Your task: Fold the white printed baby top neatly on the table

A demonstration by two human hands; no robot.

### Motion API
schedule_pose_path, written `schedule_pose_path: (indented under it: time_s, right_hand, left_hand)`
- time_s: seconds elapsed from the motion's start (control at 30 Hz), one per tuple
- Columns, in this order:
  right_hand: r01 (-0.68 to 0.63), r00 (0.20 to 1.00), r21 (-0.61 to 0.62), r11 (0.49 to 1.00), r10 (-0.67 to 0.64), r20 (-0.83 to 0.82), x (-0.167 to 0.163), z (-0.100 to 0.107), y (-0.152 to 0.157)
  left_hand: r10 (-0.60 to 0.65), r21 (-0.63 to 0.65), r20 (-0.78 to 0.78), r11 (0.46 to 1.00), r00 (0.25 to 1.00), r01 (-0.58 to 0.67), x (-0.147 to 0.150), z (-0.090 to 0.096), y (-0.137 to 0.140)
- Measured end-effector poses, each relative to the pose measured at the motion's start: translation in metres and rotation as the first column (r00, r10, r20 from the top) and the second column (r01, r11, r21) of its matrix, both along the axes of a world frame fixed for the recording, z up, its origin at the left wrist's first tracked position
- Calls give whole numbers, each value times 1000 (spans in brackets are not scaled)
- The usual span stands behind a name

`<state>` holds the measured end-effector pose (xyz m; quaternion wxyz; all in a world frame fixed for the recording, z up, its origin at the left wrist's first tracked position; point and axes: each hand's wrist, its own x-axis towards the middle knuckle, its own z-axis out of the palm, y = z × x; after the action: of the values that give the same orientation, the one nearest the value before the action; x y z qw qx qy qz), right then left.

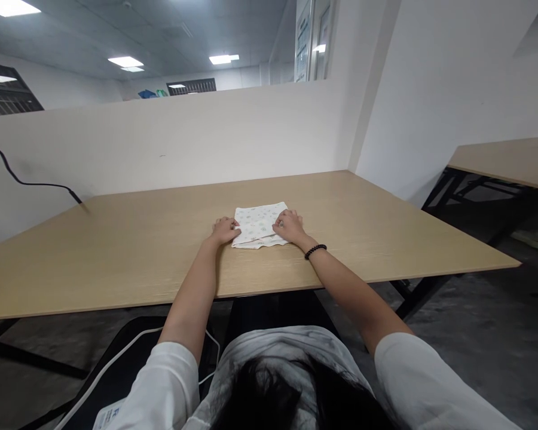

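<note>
A white cloth [257, 222] with a small scattered print lies folded on the wooden table, its upper layer ending a little short of the layer below along the near side. At its left edge, my left hand [225, 230] is closed, thumb and fingers pinching the fabric. My right hand [290, 226] grips the right side of the upper layer near the fold's front edge, fingers bent over it. Both palms rest close to the tabletop. What lies under the fingertips is hidden.
The light wooden table [138, 251] reaches back to a white partition [206, 143]. A black cable [40, 184] comes down at the left to the table's far corner. Another table [511, 160] stands at the right beyond a wall. A black bead bracelet [315, 251] circles my right wrist.
</note>
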<state>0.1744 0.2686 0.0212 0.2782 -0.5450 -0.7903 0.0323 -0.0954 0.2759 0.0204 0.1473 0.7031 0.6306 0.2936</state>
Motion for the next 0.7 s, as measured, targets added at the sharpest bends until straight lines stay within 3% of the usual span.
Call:
schedule_pose_path:
  time_s: [0.1,0.23,0.3,0.37,0.47,0.6,0.7]
  right_hand:
    - [-36,996,-26,999,38,79,1,0,-4]
    - [-154,986,36,987,151,73,1,1,-10]
    - [-252,963,-41,967,254,92,1,0,-12]
    - [-309,935,-194,931,334,114,2,-3,-13]
    - [-318,922,-333,888,372,110,1,-8,-13]
    - [-318,925,-332,888,367,95,0,-10,-16]
    - [-325,919,-342,882,379,105,1,-7,-23]
  left_hand:
    - [-36,48,-53,998,998,39,8,3,-4]
    - [-265,41,-146,961,953,273,25,3,-9]
    - [-383,-68,-157,924,910,377,34,0,-10]
    - [-452,-177,-141,887,881,427,40,-4,-11]
    - [-464,-216,-129,876,876,432,44,-5,-12]
    - [-497,-131,-182,867,849,480,48,-2,-18]
    - [-539,-191,-172,840,825,509,53,0,-26]
